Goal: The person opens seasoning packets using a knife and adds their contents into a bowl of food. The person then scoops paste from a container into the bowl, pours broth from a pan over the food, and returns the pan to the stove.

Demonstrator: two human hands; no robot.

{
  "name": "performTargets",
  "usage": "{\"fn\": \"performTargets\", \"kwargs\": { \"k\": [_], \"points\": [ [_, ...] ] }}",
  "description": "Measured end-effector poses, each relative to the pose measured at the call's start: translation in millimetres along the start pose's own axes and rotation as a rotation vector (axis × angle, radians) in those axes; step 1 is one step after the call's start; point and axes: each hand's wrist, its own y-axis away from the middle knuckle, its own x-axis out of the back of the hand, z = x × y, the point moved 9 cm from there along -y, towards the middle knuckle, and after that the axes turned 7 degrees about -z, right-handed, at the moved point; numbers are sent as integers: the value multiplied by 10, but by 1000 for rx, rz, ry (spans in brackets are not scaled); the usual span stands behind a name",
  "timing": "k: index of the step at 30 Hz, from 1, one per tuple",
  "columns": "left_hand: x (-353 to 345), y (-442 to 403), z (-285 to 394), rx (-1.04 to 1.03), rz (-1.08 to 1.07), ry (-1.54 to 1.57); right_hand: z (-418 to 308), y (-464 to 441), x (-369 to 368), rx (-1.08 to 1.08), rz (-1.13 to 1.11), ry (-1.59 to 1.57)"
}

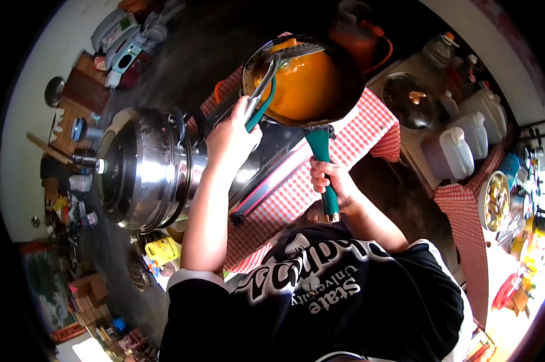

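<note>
A dark round pan (pixel 352 81) holds a glossy orange-yellow layer (pixel 308 87) that covers much of its inside. The fingers of my right hand (pixel 333 181) are wrapped round the pan's green handle (pixel 318 145), below the pan. At the pan's left side, my left hand (pixel 231 142) is closed on a metal utensil with teal parts (pixel 261 96), which looks like tongs. Its metal end lies over the upper part of the orange layer. Whether that end touches the layer, I cannot tell.
Left of the black stove (pixel 272 148) stands a large shiny steamer pot (pixel 149 169). A red-checked cloth (pixel 378 123) lies under the stove. To the right are a lidded pot (pixel 409 101), white jugs (pixel 450 154) and a bowl of food (pixel 497 201). An orange-handled bucket (pixel 351 45) stands behind.
</note>
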Motion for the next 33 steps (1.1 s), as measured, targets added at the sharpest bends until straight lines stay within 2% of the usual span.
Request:
{"fn": "performTargets", "kwargs": {
  "k": [7, 8, 9, 10, 12, 15, 17, 19, 21, 22, 23, 25, 26, 29, 33],
  "points": [
    [53, 399, 787, -413, -39, 8, -81, 1097, 4, 193, 160, -30],
    [98, 521, 994, -430, -76, 4, -48, 1261, 43, 198, 117, -38],
    [65, 552, 1122, -484, -106, 127, -46, 1455, 88, 231, 92, -41],
    [-29, 527, 1170, -463, -161, 120, -69, 1675, 63, 272, 166, -49],
    [-55, 616, 1494, -646, -197, 289, -210, 2115, -147, 384, 286, 14],
    [-13, 839, 2121, -785, -149, 160, -363, 2761, -97, 488, 312, -45],
    [-47, 1030, 2527, -821, -269, 255, -405, 3217, -81, 541, 364, -29],
    [-127, 1152, 2951, -1013, -249, 317, -477, 3658, -75, 581, 459, 5],
    [-253, 1273, 3370, -967, -363, 275, -551, 4108, -60, 624, 524, -10],
    [-290, 1352, 3594, -884, -394, 151, -596, 4314, -31, 642, 517, -17],
    [-348, 1410, 3825, -908, -367, 78, -645, 4525, -25, 652, 528, -22],
    [-415, 1597, 4285, -1193, -164, 33, -711, 4945, 61, 661, 628, -8],
    [-494, 1695, 4498, -1223, -136, -68, -746, 5154, 99, 668, 693, 3],
    [-845, 1917, 5072, -1251, -159, -330, -829, 5646, 227, 692, 690, -11],
    [-1090, 2204, 5698, -1381, -95, -402, -945, 6078, 424, 726, 734, -4]
  ]
}}
